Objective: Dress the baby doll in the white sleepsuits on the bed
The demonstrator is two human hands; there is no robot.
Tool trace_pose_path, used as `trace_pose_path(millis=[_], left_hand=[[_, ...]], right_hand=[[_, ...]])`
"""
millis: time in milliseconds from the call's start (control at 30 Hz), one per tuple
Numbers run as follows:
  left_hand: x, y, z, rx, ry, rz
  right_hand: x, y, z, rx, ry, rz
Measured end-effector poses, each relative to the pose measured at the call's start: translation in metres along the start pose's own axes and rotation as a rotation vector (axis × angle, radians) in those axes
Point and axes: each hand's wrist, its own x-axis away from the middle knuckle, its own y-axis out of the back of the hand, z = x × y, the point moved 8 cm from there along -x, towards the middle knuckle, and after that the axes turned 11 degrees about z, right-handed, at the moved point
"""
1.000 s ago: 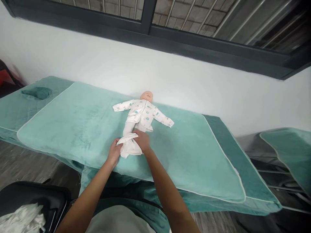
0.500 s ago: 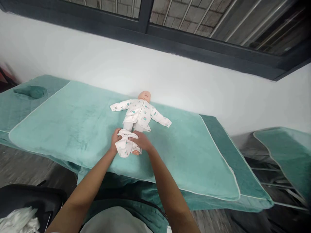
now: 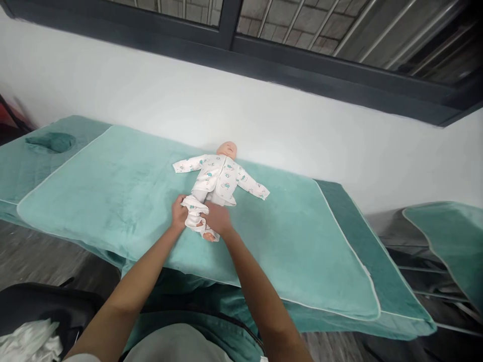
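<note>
A baby doll [image 3: 221, 173] in a white printed top lies on its back on a teal towel [image 3: 124, 201], head toward the wall. Bunched white printed trousers [image 3: 193, 213] sit around the doll's legs, and a bare foot [image 3: 208, 236] pokes out below them. My left hand [image 3: 178, 213] is closed on the left side of the trousers. My right hand [image 3: 218, 219] grips their right side, fingers curled into the cloth.
The towel covers a padded teal bed [image 3: 339, 201] against a white wall under a dark-framed window. A teal cushion [image 3: 51, 142] lies at the far left. A black bin [image 3: 45, 306] with white cloth stands at lower left. Another teal bed [image 3: 449, 236] is at right.
Both hands have drawn the bunched trousers up the doll's legs toward its body. The doll's foot now shows below the cloth.
</note>
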Motion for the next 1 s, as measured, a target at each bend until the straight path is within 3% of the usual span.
trace_pose_path(millis=[167, 233, 333, 433, 533, 667, 833, 1000], left_hand=[[0.000, 0.002, -0.008, 0.007, 0.013, 0.039], [0.018, 0.011, -0.007, 0.050, 0.028, 0.008], [0.065, 0.027, -0.001, 0.102, 0.089, -0.068], [0.108, 0.015, -0.001, -0.008, 0.145, 0.116], [0.127, -0.001, -0.011, -0.054, 0.108, 0.246], [0.123, -0.010, -0.015, -0.098, 0.093, 0.277], [0.109, -0.006, -0.009, -0.166, 0.090, 0.278], [0.098, -0.007, -0.020, -0.203, -0.068, 0.361]], right_hand=[[0.007, -0.005, -0.005, -0.037, -0.023, -0.024], [0.008, -0.005, -0.006, -0.036, -0.034, -0.030], [0.010, -0.004, -0.007, -0.063, -0.045, -0.041], [0.010, -0.004, -0.007, -0.103, -0.043, -0.057], [0.011, -0.003, -0.008, -0.109, -0.045, -0.076], [0.012, -0.004, -0.010, -0.142, -0.029, -0.104], [0.011, -0.005, -0.011, -0.163, -0.009, -0.098], [0.013, -0.003, -0.011, -0.169, -0.019, -0.065]])
